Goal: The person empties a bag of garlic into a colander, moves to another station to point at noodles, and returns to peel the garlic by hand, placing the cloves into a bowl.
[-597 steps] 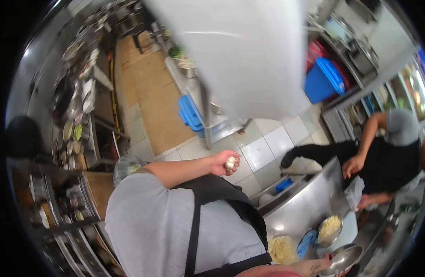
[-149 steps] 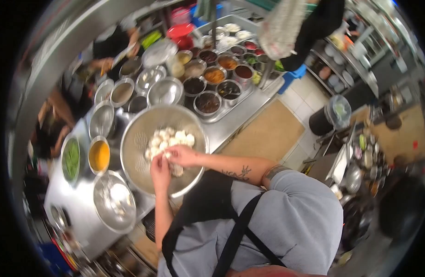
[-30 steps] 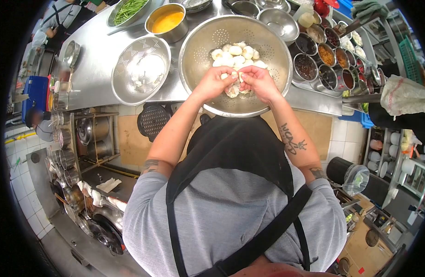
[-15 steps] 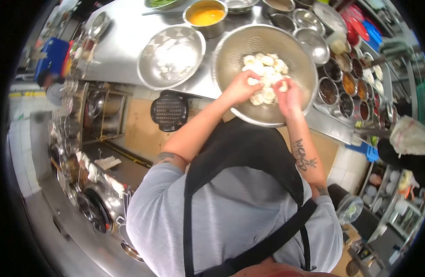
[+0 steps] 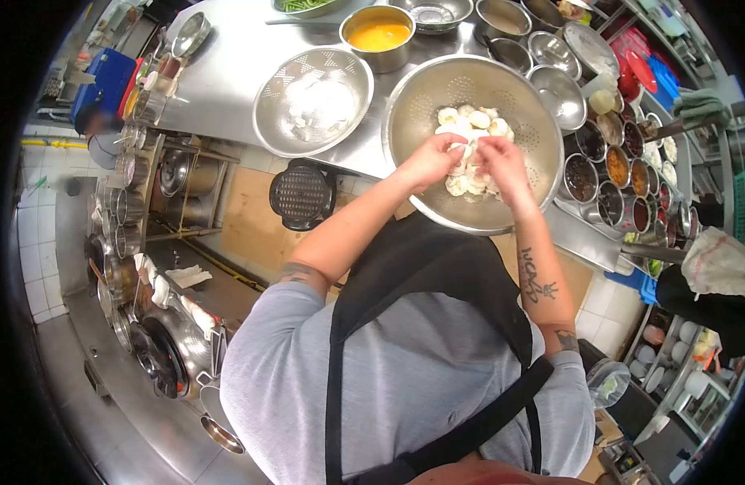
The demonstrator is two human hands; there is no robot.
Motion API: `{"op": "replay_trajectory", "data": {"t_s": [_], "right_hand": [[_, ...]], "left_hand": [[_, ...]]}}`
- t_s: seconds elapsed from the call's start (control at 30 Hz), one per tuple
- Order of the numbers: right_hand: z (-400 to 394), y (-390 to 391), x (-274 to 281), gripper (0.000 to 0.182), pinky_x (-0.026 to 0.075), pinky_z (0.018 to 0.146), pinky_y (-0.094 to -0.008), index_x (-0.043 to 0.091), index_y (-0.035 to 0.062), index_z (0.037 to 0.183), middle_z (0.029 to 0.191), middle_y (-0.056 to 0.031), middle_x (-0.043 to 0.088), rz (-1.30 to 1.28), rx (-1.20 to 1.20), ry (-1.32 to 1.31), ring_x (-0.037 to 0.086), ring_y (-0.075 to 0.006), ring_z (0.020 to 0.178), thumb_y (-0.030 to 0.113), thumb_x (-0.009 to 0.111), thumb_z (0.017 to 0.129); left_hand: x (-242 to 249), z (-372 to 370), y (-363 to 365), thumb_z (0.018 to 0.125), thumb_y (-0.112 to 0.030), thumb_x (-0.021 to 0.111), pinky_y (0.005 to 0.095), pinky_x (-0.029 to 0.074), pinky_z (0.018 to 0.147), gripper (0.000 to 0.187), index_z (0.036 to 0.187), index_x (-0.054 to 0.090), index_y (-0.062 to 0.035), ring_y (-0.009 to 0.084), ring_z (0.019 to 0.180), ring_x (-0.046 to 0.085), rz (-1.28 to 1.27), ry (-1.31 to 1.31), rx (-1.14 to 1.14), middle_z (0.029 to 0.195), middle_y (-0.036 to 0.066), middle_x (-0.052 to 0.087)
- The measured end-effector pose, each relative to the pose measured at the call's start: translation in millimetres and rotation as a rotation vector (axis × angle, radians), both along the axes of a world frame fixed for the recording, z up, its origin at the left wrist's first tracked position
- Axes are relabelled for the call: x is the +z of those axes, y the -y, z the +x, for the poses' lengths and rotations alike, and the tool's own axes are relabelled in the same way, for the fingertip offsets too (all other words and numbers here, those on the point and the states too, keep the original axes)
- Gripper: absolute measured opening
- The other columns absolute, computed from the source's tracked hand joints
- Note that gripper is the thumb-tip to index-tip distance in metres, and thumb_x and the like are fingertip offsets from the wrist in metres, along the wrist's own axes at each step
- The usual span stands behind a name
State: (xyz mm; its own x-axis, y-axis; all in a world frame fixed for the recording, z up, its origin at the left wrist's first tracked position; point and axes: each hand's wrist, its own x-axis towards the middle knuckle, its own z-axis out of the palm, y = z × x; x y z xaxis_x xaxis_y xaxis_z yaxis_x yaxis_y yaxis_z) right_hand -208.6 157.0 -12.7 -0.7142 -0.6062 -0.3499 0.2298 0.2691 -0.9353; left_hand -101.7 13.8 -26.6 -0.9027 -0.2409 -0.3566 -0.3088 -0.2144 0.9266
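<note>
A wide perforated steel colander (image 5: 536, 113) stands at the counter's front edge, holding a heap of white, rounded pieces that look like button mushrooms (image 5: 474, 121). Over the heap, my left hand (image 5: 430, 162) is closed in a pinch. Close beside it, my right hand (image 5: 506, 166) has its thumb and fingers bent together too. Between the fingertips of both hands is a small whitish piece, partly covered by the fingers. To the left sits a second, shallower colander (image 5: 269, 101) with thin white bits in its bottom.
A pot of orange-yellow liquid (image 5: 379, 35) stands behind the colanders. Steel bowls (image 5: 558, 95) and several sauce containers (image 5: 581, 179) crowd the right side. Below the counter is a black stool-like object (image 5: 302, 194). Another person (image 5: 101, 133) is at the far left.
The view has shifted, so the counter sits slightly lower and further right. My right hand has turned inward, its fingertips closer to my left hand's above the heap.
</note>
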Motion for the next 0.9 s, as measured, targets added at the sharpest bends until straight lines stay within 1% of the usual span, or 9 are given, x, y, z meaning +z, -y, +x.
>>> {"op": "replay_trajectory", "data": {"t_s": [0.03,0.13,0.2,0.33,0.43,0.53,0.63,0.83,0.9], "right_hand": [[6.5,-3.6,-1.2,0.025,0.056,0.062,-0.0266,0.061,-0.0042,0.111,0.085,-0.0067,0.065,0.048,0.053,0.067,0.061,-0.0122,0.071,0.016,0.058,0.096],[14.6,-14.6,-5.2,0.025,0.056,0.062,-0.0265,0.061,-0.0048,0.112,0.087,-0.0081,0.065,-0.061,0.099,0.262,0.062,-0.0124,0.072,0.014,0.058,0.096],[8.8,-20.5,-20.9,0.027,0.057,0.062,-0.027,0.06,-0.0055,0.114,0.088,-0.0085,0.065,-0.155,0.121,0.293,0.062,-0.0128,0.071,0.014,0.058,0.096],[11.7,-23.1,-3.1,0.031,0.058,0.065,-0.0275,0.06,-0.0085,0.118,0.09,-0.0095,0.067,-0.205,0.056,0.341,0.065,-0.0145,0.069,0.011,0.06,0.095],[6.0,-29.3,-2.8,0.03,0.059,0.067,-0.0278,0.06,-0.0094,0.117,0.093,-0.0114,0.068,-0.188,0.157,0.316,0.067,-0.0158,0.073,0.011,0.06,0.094],[3.2,-34.3,4.8,0.03,0.06,0.068,-0.0283,0.061,-0.0095,0.116,0.096,-0.0129,0.069,-0.165,0.171,0.35,0.069,-0.017,0.076,0.011,0.062,0.094],[7.1,-29.9,8.3,0.028,0.058,0.07,-0.0278,0.062,-0.0081,0.114,0.093,-0.0125,0.069,-0.076,0.15,0.275,0.068,-0.0155,0.077,0.011,0.061,0.094],[5.2,-29.6,-2.8,0.026,0.06,0.067,-0.0287,0.06,-0.0092,0.112,0.092,-0.0131,0.067,-0.117,0.205,0.242,0.068,-0.016,0.076,0.006,0.061,0.091],[10.2,-25.7,-2.3,0.028,0.06,0.067,-0.0287,0.058,-0.0086,0.115,0.094,-0.0135,0.067,-0.047,0.172,0.197,0.067,-0.0157,0.077,0.005,0.06,0.091]], "left_hand": [[-1.7,-0.3,-1.0,0.1,-0.014,0.053,0.0252,0.051,0.074,0.027,0.123,0.058,-0.0018,0.0106,0.08,0.058,0.026,-0.017,0.0,0.096,0.005,0.063],[-4.9,-2.8,-4.1,0.1,-0.011,0.053,0.0275,0.052,0.079,0.027,0.123,0.058,0.0005,0.0131,0.087,0.062,0.106,-0.045,-0.015,0.103,0.01,0.066],[-0.8,-3.1,-1.5,0.099,-0.009,0.053,0.0276,0.052,0.079,0.025,0.12,0.06,0.0009,0.0127,0.089,0.063,0.066,-0.006,-0.039,0.104,0.009,0.066],[2.0,-4.0,-4.8,0.097,-0.007,0.055,0.0274,0.051,0.08,0.023,0.118,0.062,0.0008,0.0124,0.088,0.063,0.076,-0.026,-0.054,0.105,0.008,0.066],[-1.7,-2.9,-3.6,0.097,-0.007,0.056,0.0269,0.052,0.077,0.023,0.117,0.062,0.0012,0.0121,0.085,0.063,0.029,-0.057,-0.091,0.104,0.008,0.066],[3.0,-0.8,-3.0,0.097,-0.008,0.056,0.0265,0.052,0.074,0.023,0.117,0.062,0.0018,0.0117,0.081,0.062,0.043,-0.029,-0.13,0.102,0.008,0.066],[9.0,-0.2,-7.5,0.097,-0.008,0.057,0.0262,0.052,0.071,0.021,0.115,0.062,0.0018,0.0112,0.076,0.061,0.002,-0.026,-0.125,0.097,0.007,0.066],[1.8,1.3,-6.2,0.096,-0.007,0.059,0.026,0.052,0.07,0.019,0.113,0.062,0.0015,0.0105,0.075,0.061,-0.095,-0.052,-0.154,0.09,0.006,0.068],[1.0,1.4,-8.2,0.095,-0.006,0.058,0.0263,0.052,0.069,0.02,0.113,0.062,0.0019,0.0106,0.075,0.062,-0.251,-0.051,-0.18,0.089,0.007,0.068]]}}
